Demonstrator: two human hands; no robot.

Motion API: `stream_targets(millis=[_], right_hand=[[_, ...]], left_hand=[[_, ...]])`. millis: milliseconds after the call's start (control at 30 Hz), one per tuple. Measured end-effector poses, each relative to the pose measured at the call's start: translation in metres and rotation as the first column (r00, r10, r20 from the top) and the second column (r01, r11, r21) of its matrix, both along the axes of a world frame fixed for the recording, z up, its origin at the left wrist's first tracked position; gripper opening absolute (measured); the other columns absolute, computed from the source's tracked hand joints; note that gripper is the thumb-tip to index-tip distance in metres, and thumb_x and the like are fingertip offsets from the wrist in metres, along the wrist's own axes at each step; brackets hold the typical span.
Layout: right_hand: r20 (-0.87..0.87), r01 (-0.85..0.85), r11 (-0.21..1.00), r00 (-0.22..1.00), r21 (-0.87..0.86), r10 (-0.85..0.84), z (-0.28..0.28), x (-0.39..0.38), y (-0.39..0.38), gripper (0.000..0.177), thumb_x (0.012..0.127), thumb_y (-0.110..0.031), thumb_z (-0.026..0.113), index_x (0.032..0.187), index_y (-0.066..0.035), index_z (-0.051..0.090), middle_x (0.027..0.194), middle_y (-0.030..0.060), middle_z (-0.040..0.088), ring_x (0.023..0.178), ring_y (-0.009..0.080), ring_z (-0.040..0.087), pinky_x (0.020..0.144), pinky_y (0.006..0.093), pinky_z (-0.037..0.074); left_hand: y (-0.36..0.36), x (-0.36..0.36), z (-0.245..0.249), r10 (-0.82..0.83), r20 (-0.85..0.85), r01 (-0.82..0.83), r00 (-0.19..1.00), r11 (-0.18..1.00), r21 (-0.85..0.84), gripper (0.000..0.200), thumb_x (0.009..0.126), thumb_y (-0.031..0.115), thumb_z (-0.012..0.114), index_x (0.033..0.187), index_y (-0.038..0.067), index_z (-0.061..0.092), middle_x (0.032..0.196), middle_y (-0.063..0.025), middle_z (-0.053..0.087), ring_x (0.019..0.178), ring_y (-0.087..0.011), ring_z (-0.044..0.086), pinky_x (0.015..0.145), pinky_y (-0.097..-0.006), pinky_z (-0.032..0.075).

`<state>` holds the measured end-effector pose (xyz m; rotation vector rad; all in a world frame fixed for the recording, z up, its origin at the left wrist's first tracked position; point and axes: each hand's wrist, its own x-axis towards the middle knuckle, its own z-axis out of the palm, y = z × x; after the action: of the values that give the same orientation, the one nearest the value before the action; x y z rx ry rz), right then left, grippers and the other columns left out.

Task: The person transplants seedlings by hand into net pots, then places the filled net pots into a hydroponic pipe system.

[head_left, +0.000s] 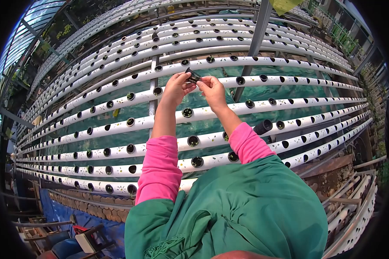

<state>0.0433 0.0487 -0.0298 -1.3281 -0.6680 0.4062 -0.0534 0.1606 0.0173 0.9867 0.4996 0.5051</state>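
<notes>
Both my hands are raised over the white pipes and meet at a small black net pot [193, 78], which looks tilted. My left hand [175, 89] grips the pot's left side between thumb and fingers. From the right, my right hand [213, 92] pinches it with thumb and fingertips. What the pot contains is too small to make out. Below and around my hands run white hydroponic pipes [224, 111] with round holes. A seedling pot [187, 112] sits in a hole below my hands, and another black pot [157, 91] sits in a pipe left of my left hand.
A dark stack of pots [263, 127] lies by my right forearm. A grey metal post [254, 43] rises behind the pipes. Green sheeting [229, 73] lies beneath them. Blue tarp [56, 207] and wooden stools are at lower left, spare pipes [354, 220] at lower right.
</notes>
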Motion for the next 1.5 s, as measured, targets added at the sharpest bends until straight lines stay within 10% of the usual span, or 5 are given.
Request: stream_targets(millis=[1133, 1500], right_hand=[[-0.035, -0.070, 0.985, 0.996, 0.155, 0.076, 0.023, -0.017, -0.106, 0.004, 0.083, -0.006, 0.062, 0.083, -0.002, 0.059, 0.071, 0.0003, 0.060, 0.063, 0.0057, 0.056, 0.056, 0.0220, 0.046], [0.238, -0.011, 1.000, 0.971, -0.002, 0.011, 0.019, -0.016, -0.100, 0.010, 0.080, -0.009, 0.064, 0.083, 0.000, 0.060, 0.072, 0.0045, 0.065, 0.065, 0.0106, 0.060, 0.060, 0.0261, 0.048]], left_hand=[[-0.087, -0.011, 0.019, -0.140, 0.009, 0.139, 0.990, 0.989, 0.045, 0.033, 0.085, 0.017, 0.066, 0.111, 0.003, 0.051, 0.096, -0.0089, 0.063, 0.080, -0.0181, 0.063, 0.074, -0.0300, 0.055], [-0.084, -0.016, 0.017, -0.134, -0.026, 0.135, 0.991, 0.987, 0.084, 0.036, 0.085, 0.015, 0.067, 0.113, 0.000, 0.051, 0.096, -0.0090, 0.063, 0.081, -0.0168, 0.065, 0.075, -0.0300, 0.056]])
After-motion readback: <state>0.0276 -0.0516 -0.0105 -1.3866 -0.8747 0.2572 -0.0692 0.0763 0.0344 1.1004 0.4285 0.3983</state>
